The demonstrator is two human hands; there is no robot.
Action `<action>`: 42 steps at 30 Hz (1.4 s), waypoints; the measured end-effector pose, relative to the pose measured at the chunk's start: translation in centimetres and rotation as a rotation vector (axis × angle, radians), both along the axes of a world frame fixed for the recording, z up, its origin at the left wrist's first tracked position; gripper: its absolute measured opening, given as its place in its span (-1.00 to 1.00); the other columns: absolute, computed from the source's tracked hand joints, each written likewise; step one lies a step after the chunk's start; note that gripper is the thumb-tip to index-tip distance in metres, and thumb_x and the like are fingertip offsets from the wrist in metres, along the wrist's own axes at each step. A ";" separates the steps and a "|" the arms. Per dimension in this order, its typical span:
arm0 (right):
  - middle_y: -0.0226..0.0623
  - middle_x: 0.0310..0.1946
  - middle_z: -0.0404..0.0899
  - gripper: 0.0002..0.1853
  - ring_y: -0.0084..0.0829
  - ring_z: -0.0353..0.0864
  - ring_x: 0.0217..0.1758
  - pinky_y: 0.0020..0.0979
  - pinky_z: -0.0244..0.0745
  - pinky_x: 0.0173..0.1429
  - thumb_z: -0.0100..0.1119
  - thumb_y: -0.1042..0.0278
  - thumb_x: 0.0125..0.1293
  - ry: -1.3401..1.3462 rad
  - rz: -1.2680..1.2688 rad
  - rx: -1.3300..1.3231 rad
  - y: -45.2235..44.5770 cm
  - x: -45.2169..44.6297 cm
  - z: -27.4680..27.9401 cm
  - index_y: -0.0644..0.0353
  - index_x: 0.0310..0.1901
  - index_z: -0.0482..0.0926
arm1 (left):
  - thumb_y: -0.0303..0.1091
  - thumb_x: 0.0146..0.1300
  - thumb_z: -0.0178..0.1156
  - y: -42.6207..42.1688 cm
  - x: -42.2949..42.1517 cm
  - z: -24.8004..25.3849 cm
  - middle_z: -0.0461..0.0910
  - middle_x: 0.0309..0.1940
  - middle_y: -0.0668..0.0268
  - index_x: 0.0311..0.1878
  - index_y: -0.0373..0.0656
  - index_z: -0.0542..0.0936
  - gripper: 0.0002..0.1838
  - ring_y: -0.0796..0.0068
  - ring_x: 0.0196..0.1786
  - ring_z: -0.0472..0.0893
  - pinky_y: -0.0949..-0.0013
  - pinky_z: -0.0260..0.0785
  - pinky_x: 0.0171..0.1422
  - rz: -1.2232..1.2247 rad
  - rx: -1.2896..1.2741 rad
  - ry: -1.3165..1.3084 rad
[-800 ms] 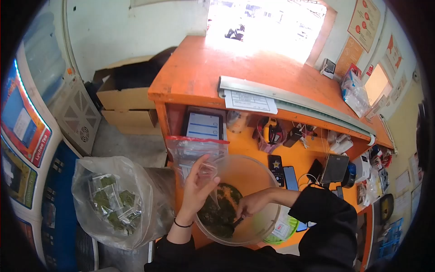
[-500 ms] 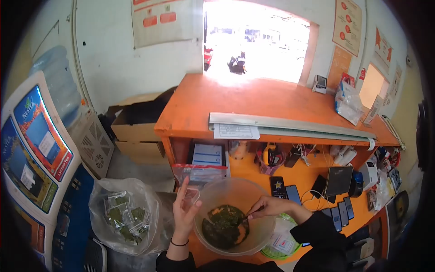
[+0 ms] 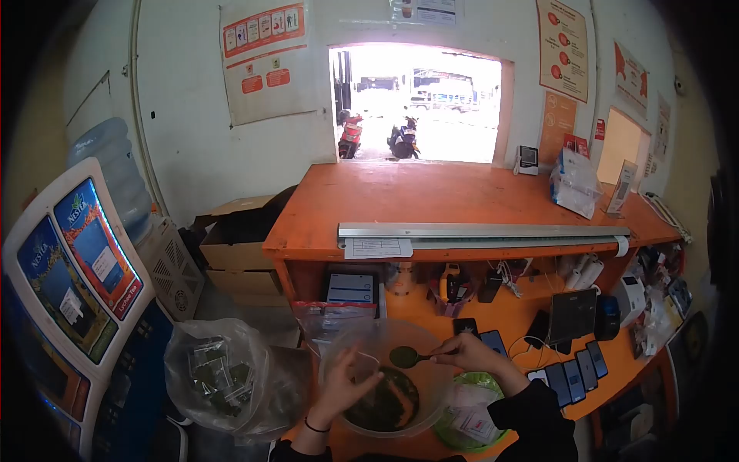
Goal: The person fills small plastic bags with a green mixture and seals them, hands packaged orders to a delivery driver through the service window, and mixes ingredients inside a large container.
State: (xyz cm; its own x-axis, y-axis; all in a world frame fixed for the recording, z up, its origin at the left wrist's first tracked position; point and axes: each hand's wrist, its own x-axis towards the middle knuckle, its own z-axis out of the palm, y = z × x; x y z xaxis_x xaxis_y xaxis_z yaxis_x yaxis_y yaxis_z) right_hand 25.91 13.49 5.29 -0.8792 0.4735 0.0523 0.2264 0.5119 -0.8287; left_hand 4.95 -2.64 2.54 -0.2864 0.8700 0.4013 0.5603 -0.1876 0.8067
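Note:
My right hand (image 3: 475,356) grips the handle of a spoon (image 3: 404,356), heaped with a dark green powder or chopped herb. The spoon is raised over a large translucent plastic bowl (image 3: 437,385). More of the green stuff (image 3: 373,408) lies in the bowl, with the orange surface showing through the bottom. My left hand (image 3: 346,389) is above the bowl's left side, fingers curved around what looks like a small clear plastic bag (image 3: 367,356) with a pale edge. Its outline is faint against the bowl.
To the left stands a large clear bag (image 3: 262,385) with several green-filled sachets (image 3: 223,377). A green basket (image 3: 469,439) with packets sits right of the bowl. Several phones (image 3: 573,381) lie farther right. A metal strip (image 3: 477,231) runs along the orange counter's edge (image 3: 308,246).
My right hand has lifted the spoon out of the bowl, now loaded with green. My left hand has moved right and lower, toward the bowl. The view has tilted up.

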 end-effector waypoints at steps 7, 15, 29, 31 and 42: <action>-0.28 -0.52 0.50 -0.82 -0.40 0.50 -0.50 -0.47 0.36 -0.38 0.16 0.38 0.03 -0.013 0.000 0.308 -2.3 -0.1 3.2 0.15 -0.29 0.59 | -0.22 -0.06 0.25 0.8 2.1 -1.1 0.43 -0.20 0.15 0.09 -0.27 0.32 -0.37 0.29 -0.09 0.44 0.35 0.27 0.00 -0.135 -0.122 -0.024; -0.27 -0.52 0.40 -0.88 -0.33 0.45 -0.48 -0.40 0.34 -0.37 0.13 0.46 0.02 0.047 0.037 0.374 -3.1 0.0 2.5 0.14 -0.37 0.59 | -0.32 -0.06 0.27 0.8 2.7 -0.3 0.42 -0.19 0.23 0.11 -0.23 0.31 -0.38 0.39 -0.09 0.44 0.43 0.26 0.02 -0.224 -0.001 -0.263; -0.34 -0.51 0.49 -0.81 -0.33 0.48 -0.42 -0.38 0.35 -0.33 0.12 0.33 0.04 -0.183 0.077 0.877 -3.1 -1.7 -2.1 0.07 -0.26 0.58 | -0.18 -0.14 0.32 -0.5 2.4 0.1 0.41 -0.33 0.27 0.18 -0.33 0.17 -0.17 0.36 -0.21 0.37 0.39 0.20 -0.07 0.093 0.098 0.217; -0.33 -0.55 0.50 -0.83 -0.41 0.49 -0.45 -0.43 0.33 -0.32 0.08 0.31 0.09 0.174 0.025 0.574 -3.7 -2.7 0.3 0.18 -0.32 0.56 | -0.15 -0.14 0.32 -0.5 2.7 0.2 0.40 -0.36 0.26 0.17 -0.35 0.18 -0.16 0.36 -0.24 0.35 0.38 0.19 -0.09 0.123 0.118 0.244; -0.45 -0.48 0.49 -0.81 -0.64 0.46 -0.42 -0.61 0.38 -0.29 0.06 0.44 0.17 0.384 0.042 -0.427 -5.2 -3.2 2.4 0.31 -0.19 0.47 | -0.50 -0.01 0.22 -2.4 2.5 1.4 0.55 -0.35 0.34 0.07 -0.26 0.36 -0.50 0.63 -0.34 0.51 0.60 0.34 -0.23 -0.234 -0.181 -0.675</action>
State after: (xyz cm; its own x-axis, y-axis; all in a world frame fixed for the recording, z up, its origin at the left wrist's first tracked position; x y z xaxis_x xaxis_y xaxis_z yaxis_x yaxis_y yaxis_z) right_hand 22.75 8.26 7.67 -0.8533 0.4881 0.1833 -0.1451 0.1154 -0.9827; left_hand 7.48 -5.05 3.99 -0.2193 0.9745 0.0473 -0.1071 -0.0723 0.9916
